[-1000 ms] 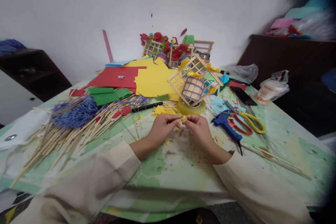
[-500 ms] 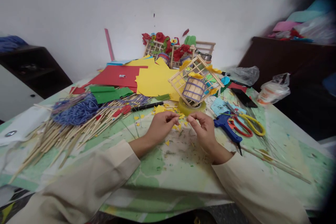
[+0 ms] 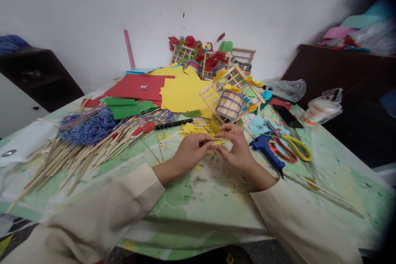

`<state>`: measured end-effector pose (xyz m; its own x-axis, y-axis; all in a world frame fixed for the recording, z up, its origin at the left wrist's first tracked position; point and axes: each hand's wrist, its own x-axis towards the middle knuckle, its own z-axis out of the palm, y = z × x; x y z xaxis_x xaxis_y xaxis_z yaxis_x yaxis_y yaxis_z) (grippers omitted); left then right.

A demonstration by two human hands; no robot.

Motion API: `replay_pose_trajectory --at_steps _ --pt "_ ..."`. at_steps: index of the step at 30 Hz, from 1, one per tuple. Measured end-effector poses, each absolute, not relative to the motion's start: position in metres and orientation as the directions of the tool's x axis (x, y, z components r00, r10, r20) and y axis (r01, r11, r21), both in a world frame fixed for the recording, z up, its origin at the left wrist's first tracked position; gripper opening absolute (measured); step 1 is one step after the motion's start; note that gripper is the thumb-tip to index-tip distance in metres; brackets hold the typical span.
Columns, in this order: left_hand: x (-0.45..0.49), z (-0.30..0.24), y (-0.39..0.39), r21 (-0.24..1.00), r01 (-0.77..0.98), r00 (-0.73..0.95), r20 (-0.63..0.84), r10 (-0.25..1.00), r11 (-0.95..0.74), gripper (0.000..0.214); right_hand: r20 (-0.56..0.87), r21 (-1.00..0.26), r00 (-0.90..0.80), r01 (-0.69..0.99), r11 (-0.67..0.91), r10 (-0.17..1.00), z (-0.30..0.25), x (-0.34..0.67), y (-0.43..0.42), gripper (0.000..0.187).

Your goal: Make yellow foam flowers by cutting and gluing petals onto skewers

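Note:
Over the middle of the table, my left hand (image 3: 192,154) is closed, thumb and forefinger pinched together. Whatever lies between them is too small or hidden to make out. My right hand (image 3: 239,150) meets it from the other side. Its thumb and forefinger curve inward to the left fingertips, and yellow shows in the gap; I cannot tell if that is held or lies behind. Yellow paper scraps (image 3: 190,128) are scattered just beyond. Behind the right hand, a roll of tape (image 3: 216,123) sits under a tilted stick lattice (image 3: 210,95) bearing a small yarn-bound stick basket (image 3: 229,104).
A blue glue gun (image 3: 267,148) and yellow-and-red-handled scissors (image 3: 298,146) lie on the right, near a phone (image 3: 287,116). Leftward are wooden sticks (image 3: 74,163), purple yarn (image 3: 89,126) and a black marker (image 3: 173,124). Yellow (image 3: 182,95) and red sheets (image 3: 133,88) lie behind.
My right hand has moved slightly left, closing the gap to my left hand. Its forefinger now reaches across to the left fingertips. The left hand has barely shifted.

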<state>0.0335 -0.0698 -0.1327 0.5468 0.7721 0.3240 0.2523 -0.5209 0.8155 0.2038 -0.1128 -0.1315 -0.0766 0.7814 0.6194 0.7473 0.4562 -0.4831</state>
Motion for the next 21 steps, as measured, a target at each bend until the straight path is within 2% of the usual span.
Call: replay_pose_trajectory --at_steps 5,10,16,18,21 --pt "0.033 -0.132 -0.070 0.795 0.266 0.559 0.334 0.759 -0.546 0.018 0.632 -0.479 -0.069 0.748 0.459 0.772 -0.126 0.203 -0.116 0.010" --pt "0.033 -0.129 -0.072 0.760 0.307 0.573 0.332 0.749 -0.572 0.020 0.648 -0.510 -0.028 0.726 0.462 0.761 -0.127 0.202 -0.114 0.012" --pt "0.032 -0.128 -0.075 0.675 0.320 0.646 0.358 0.674 -0.665 0.020 0.583 -0.649 0.041 0.625 0.434 0.812 -0.125 0.208 -0.111 0.017" --pt "0.033 -0.129 -0.075 0.746 0.250 0.662 0.333 0.671 -0.618 0.018 0.593 -0.706 0.098 0.539 0.459 0.799 -0.123 0.213 -0.111 0.013" --pt "0.035 -0.130 -0.075 0.931 0.096 0.659 0.206 0.723 -0.353 0.018 0.615 -0.747 0.121 0.405 0.527 0.779 -0.121 0.219 -0.112 0.017"
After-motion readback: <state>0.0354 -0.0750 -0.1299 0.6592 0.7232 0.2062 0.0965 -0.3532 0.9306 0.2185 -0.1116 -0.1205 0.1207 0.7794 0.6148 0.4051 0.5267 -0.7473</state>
